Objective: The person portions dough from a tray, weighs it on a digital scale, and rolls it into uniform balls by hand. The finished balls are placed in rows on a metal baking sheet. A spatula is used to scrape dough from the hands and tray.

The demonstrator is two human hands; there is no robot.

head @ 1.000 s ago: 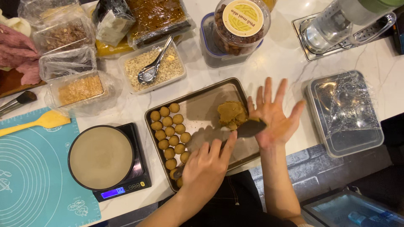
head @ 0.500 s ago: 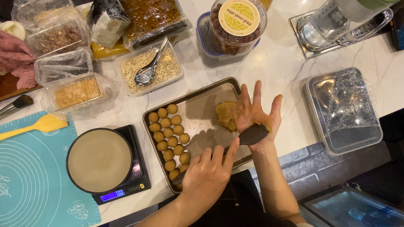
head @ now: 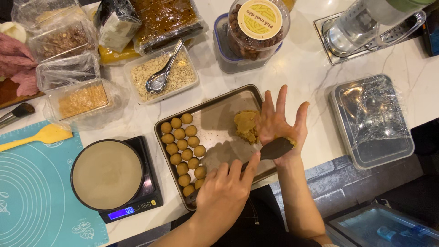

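My left hand [head: 228, 192] grips the handle of a dark spatula [head: 275, 148] whose blade presses against the heel of my right palm. My right hand [head: 282, 122] is held flat with fingers spread, palm up, over the right end of a metal baking tray [head: 215, 114]. A lump of tan dough [head: 246, 125] lies on the tray beside my right hand's fingers. Several small round dough balls [head: 183, 151] sit in two rows along the tray's left side.
A bowl [head: 106, 174] rests on a black digital scale [head: 137, 208] over a teal mat [head: 27, 192] with a yellow spatula [head: 34, 137]. Containers of grains and a spoon [head: 160, 77] stand behind. A foil-lined tin [head: 372, 121] lies right. Another person's sleeve [head: 18, 61] shows far left.
My right hand has come lower and left toward the dough lump. The spatula blade has slid along the right palm toward its heel.
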